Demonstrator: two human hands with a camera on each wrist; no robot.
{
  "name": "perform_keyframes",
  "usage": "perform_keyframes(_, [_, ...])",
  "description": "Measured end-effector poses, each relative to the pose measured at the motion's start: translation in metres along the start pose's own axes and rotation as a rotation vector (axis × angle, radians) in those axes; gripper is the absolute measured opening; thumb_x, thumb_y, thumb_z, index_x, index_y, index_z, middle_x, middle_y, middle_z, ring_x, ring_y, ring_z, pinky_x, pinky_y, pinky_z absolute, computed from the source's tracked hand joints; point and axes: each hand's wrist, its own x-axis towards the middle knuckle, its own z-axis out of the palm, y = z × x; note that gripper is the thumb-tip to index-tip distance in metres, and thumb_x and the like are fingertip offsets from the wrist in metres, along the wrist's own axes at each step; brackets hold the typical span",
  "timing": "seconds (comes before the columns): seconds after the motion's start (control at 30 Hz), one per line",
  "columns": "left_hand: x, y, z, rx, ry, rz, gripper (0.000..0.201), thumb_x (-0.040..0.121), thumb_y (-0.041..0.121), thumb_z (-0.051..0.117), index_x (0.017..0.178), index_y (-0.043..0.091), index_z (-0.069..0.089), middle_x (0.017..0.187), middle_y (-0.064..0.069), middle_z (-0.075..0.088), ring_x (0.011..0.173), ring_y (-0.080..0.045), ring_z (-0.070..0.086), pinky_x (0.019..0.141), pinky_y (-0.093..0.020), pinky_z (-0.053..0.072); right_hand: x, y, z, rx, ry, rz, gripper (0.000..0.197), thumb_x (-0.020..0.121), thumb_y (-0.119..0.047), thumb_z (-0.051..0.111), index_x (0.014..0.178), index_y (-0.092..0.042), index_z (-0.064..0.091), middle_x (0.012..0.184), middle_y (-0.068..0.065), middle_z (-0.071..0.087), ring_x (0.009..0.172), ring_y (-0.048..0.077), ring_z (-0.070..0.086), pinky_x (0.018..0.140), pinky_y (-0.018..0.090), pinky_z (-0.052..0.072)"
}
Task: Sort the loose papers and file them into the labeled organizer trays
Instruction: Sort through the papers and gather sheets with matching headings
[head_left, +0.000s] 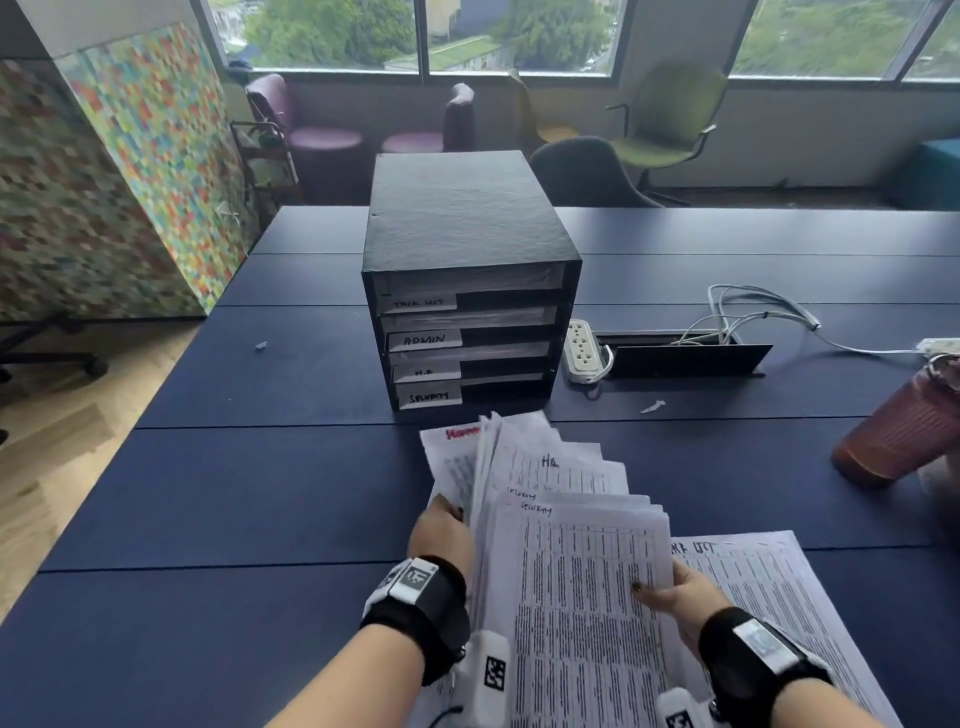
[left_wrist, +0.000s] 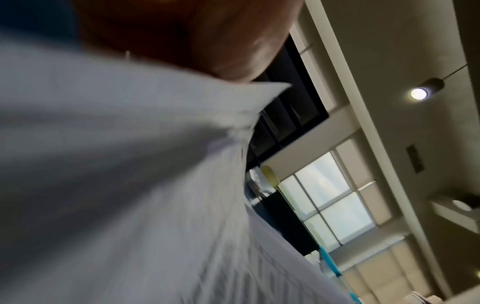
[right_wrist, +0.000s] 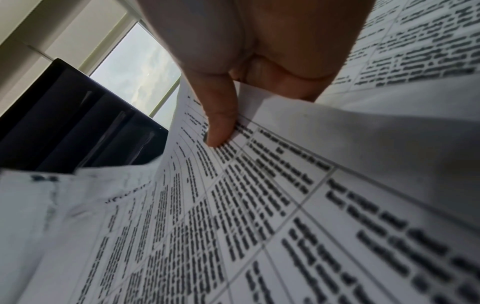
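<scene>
Sorting stage: left hand (head_left: 441, 535) grips fanned papers (head_left: 550, 483) upright so headings show — right hand (head_left: 675, 597) pinches front sheet w/ thumb, ready to pull; organizer (head_left: 467, 291) waits just beyond on table (head_left: 234, 493).

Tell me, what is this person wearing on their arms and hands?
Both forearms are bare, with no sleeves or gloves. Each wrist carries a wide black strap: the left hand has a white-edged block with a dark pattern on top, the right hand a similar small grey-faced block. White units printed with black square codes hang beside both wrists. The fingernails look dark.
</scene>
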Motion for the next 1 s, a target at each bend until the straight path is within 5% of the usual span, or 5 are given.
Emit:
perform_keyframes(0.27, [0.034, -0.022, -0.027, 0.412, -0.124, -0.162, 0.032, 0.094, 0.017, 0.039, 0.119, 0.014, 0.059, 0.130, -0.009, 0.053, 0.120, -0.030, 0.050, 0.101, -0.032, 0.040, -0.003, -0.003, 0.001, -0.094, 0.021, 0.000, 0.034, 0.075, 0.019, 0.058, 0.094, -0.009, 0.063, 0.097, 0.014, 0.068, 0.094, 0.028, 0.061, 0.095, 0.044, 0.043])
perform_keyframes(0.4, [0.022, -0.028, -0.019, 0.387, -0.048, -0.127, 0.015, 0.084, 0.011, 0.040, 0.080, 0.019, 0.052, 0.112, -0.008, 0.041, 0.106, -0.030, 0.046, 0.096, -0.033, 0.042, -0.006, -0.004, 0.003, -0.117, 0.029, -0.001, 0.034, 0.074, 0.018, 0.060, 0.094, -0.010, 0.063, 0.097, 0.014, 0.069, 0.098, 0.031, 0.061, 0.099, 0.048, 0.042])
perform_keyframes(0.7, [0.021, -0.028, -0.018, 0.118, 0.025, -0.051, 0.025, 0.082, 0.004, 0.046, 0.103, 0.014, 0.054, 0.099, -0.007, 0.065, 0.085, -0.026, 0.057, 0.074, -0.025, 0.042, -0.009, 0.001, 0.002, -0.186, 0.029, -0.036, 0.032, 0.073, 0.007, 0.068, 0.095, -0.017, 0.066, 0.094, 0.008, 0.073, 0.098, 0.029, 0.064, 0.099, 0.053, 0.043])
perform_keyframes(0.83, [0.019, -0.016, -0.034, 0.147, 0.117, 0.055, 0.023, 0.076, -0.006, 0.040, 0.068, 0.012, 0.053, 0.070, -0.004, 0.057, 0.071, -0.029, 0.051, 0.063, -0.026, 0.041, -0.012, -0.002, 0.004, -0.165, 0.032, -0.024, 0.031, 0.073, 0.007, 0.067, 0.094, -0.016, 0.063, 0.097, 0.010, 0.071, 0.100, 0.030, 0.062, 0.101, 0.052, 0.041])
perform_keyframes(1.0, [0.013, 0.010, -0.059, 0.123, 0.182, 0.293, 0.022, 0.083, 0.002, 0.045, 0.093, 0.015, 0.060, 0.088, -0.002, 0.061, 0.079, -0.025, 0.056, 0.069, -0.027, 0.045, -0.010, 0.000, 0.004, -0.154, 0.031, -0.046, 0.031, 0.074, 0.009, 0.065, 0.093, -0.015, 0.061, 0.097, 0.010, 0.069, 0.099, 0.030, 0.061, 0.101, 0.051, 0.040])
